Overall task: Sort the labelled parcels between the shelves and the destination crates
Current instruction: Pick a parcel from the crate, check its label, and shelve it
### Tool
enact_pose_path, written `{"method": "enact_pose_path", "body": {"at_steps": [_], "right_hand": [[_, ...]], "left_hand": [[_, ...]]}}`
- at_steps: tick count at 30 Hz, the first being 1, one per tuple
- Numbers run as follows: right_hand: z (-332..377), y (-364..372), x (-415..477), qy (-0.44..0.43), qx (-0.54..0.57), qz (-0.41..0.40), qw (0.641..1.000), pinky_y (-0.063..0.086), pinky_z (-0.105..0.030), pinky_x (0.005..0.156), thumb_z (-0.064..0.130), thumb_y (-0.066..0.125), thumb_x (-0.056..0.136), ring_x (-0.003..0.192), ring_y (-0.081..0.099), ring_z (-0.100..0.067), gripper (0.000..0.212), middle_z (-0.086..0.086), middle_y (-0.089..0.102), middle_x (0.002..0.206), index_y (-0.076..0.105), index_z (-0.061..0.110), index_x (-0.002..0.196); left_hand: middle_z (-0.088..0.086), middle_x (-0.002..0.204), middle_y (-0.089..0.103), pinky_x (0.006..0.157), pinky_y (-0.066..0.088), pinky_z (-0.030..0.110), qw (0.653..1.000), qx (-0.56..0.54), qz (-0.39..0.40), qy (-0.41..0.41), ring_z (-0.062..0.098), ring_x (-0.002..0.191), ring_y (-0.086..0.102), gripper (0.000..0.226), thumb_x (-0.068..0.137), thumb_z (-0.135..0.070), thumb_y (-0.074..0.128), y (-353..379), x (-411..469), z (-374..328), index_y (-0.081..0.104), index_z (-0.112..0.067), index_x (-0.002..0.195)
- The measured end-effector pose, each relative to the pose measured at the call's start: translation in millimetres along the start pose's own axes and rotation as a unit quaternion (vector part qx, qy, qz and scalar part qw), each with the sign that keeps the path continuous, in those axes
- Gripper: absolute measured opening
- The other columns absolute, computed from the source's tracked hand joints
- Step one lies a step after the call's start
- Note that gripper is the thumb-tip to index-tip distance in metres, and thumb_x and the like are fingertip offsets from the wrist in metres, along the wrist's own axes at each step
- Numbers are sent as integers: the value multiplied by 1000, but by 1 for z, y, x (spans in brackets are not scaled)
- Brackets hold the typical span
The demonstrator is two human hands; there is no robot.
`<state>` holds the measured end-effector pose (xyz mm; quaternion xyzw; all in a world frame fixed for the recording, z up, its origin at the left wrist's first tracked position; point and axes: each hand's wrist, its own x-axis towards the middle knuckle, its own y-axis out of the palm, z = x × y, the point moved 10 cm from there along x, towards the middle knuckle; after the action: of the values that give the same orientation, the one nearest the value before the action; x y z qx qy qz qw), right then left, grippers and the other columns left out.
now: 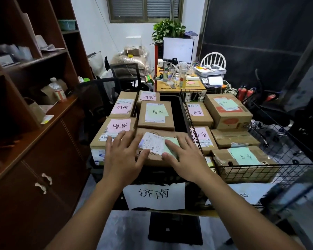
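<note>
Cluttered storeroom shelves (25,69) are standing on the left, with two crates of boxes ahead. In the black crate (178,114) above the white sign (153,193), the front parcel (156,160) is lying label up. The left hand (122,156) and right hand (186,156) appear to be resting flat on it, fingers (172,145) straight and spread, pinching nothing. Seating it well probably means pressing evenly, keeping it level with the pink-labelled neighbour (116,127).
</note>
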<state>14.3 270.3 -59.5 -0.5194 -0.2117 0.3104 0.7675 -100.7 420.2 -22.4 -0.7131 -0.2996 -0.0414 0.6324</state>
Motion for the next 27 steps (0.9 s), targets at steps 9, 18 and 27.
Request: {"method": "enact_pose_path", "body": {"at_steps": [9, 18, 27], "right_hand": [[6, -9, -20, 78, -3, -29, 997, 13, -50, 125, 65, 33, 101, 157, 3, -19, 58, 6, 12, 170, 30, 45, 156], [8, -7, -129, 203, -35, -189, 960, 25, -46, 120, 57, 33, 105, 150, 25, -27, 55, -5, 36, 160, 40, 32, 153], [-2, 16, -284, 406, -81, -203, 887, 32, -44, 114, 55, 38, 104, 145, 34, -26, 53, -1, 40, 155, 41, 32, 151]], "left_hand": [[-7, 156, 35, 118, 15, 47, 997, -2, 64, 32, 19, 144, 23, 66, 94, -64, 13, 5, 0, 0, 35, -34, 148], [4, 149, 45, 117, 22, 53, 963, -139, -1, 229, 28, 141, 33, 56, 98, -47, 34, -29, -30, -31, 47, -21, 145], [-4, 159, 29, 122, 10, 47, 905, -165, 127, 371, 22, 148, 20, 61, 97, -59, 24, 0, -111, -107, 30, -34, 152]]}}
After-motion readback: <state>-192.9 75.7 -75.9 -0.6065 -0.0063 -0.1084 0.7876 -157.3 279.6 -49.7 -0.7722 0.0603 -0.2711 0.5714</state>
